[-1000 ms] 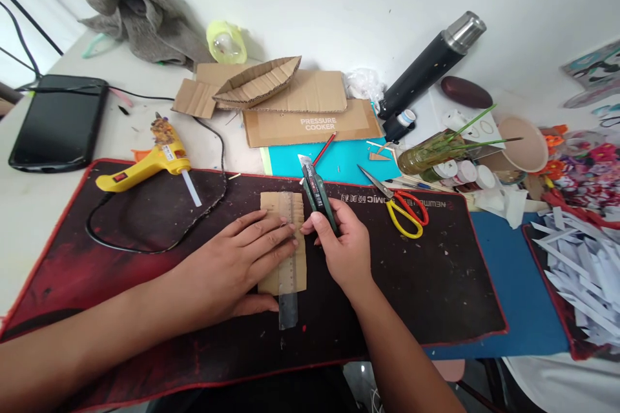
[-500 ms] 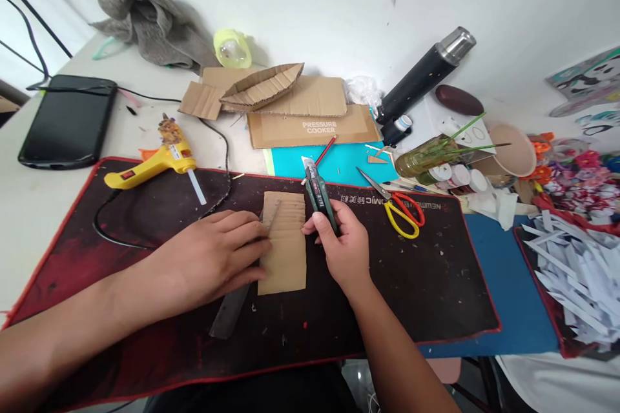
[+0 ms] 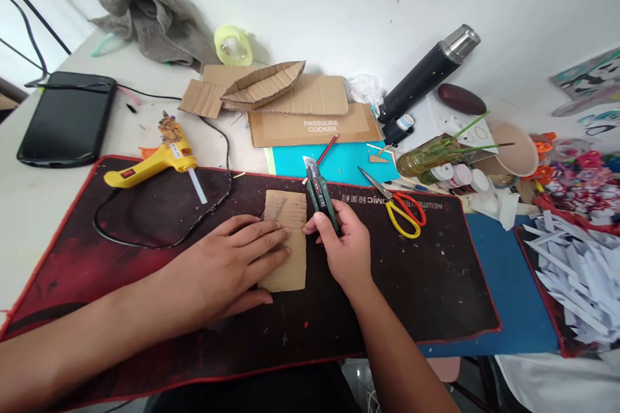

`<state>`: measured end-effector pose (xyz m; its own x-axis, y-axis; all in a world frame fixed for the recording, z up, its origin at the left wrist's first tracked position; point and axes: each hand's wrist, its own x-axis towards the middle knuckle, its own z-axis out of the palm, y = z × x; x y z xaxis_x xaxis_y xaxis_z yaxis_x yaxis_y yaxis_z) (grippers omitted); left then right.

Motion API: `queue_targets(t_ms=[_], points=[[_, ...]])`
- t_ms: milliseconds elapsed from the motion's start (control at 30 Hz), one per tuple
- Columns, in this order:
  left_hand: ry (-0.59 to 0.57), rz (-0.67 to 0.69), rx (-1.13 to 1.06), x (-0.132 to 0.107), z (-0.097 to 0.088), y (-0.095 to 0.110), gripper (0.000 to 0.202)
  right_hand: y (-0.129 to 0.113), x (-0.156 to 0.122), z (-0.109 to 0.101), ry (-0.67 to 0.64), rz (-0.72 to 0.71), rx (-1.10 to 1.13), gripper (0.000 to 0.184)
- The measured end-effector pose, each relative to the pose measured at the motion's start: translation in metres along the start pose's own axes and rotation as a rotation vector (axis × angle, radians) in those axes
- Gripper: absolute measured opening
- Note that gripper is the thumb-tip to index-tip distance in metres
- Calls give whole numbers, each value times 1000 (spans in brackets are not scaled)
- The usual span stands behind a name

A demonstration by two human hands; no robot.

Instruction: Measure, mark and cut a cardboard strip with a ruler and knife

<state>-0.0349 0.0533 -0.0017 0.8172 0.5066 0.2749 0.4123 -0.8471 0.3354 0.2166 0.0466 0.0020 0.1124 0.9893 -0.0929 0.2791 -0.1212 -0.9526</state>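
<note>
- Currently the left hand (image 3: pixel 242 258) lies palm down, fingers stretched out and thumb apart, over the cardboard (image 3: pixel 285 271) and ruler (image 3: pixel 281 205).
- Under those fingers, the ruler slants across the cardboard; its far tip shows, while most of it is hidden.
- The right hand (image 3: pixel 343 239) is closed around the cutter (image 3: pixel 321 193), blade end pointing away from the person, just right of the cardboard.
- The cardboard lies flat on the mat (image 3: pixel 416 290), between the hands, its far part creased crosswise.
- To the right on the mat, near the cutter, lie scissors (image 3: pixel 402 210) with red and yellow handles.
- To the left, the glue gun (image 3: pixel 152 164) lies partly over the mat's far edge.
- Beyond the mat are a red pencil (image 3: pixel 328 149), a blue sheet (image 3: pixel 295 161) and a boat-shaped piece (image 3: pixel 264 87).
- Farther right, white paper strips (image 3: pixel 576 277) lie heaped.
</note>
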Motion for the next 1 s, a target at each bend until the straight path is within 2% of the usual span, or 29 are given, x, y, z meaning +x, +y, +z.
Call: queue_targets(t_ms=[100, 233, 367, 467, 533, 633, 667, 733, 833, 1000], points=[[-33, -12, -79, -4, -5, -6, 49, 0, -3, 1, 3, -8, 4, 24], [-113, -22, -204, -15, -14, -17, 58, 1, -5, 2, 13, -20, 19, 24], [-121, 4, -282, -19, -28, -26, 65, -3, -4, -1, 54, -14, 29, 26], [-106, -26, -256, -11, -33, -22, 48, -6, -1, -3, 86, -34, -20, 24], [-73, -65, -204, -4, -28, -14, 40, -7, 0, -4, 102, -49, -34, 23], [-26, -83, -46, 2, -11, -4, 68, -6, 2, -4, 115, -46, -25, 23], [-27, -83, 1, 2, -6, -2, 70, -5, 2, -4, 119, -40, -20, 24], [-50, -86, 35, 3, 1, 0, 61, -4, 1, -4, 122, -24, -4, 25], [-45, -65, -16, 3, -1, -3, 40, -4, -4, -5, 99, 3, 38, 26], [-47, -33, -107, -1, -13, -17, 59, 0, -18, -8, 29, 40, 109, 22]])
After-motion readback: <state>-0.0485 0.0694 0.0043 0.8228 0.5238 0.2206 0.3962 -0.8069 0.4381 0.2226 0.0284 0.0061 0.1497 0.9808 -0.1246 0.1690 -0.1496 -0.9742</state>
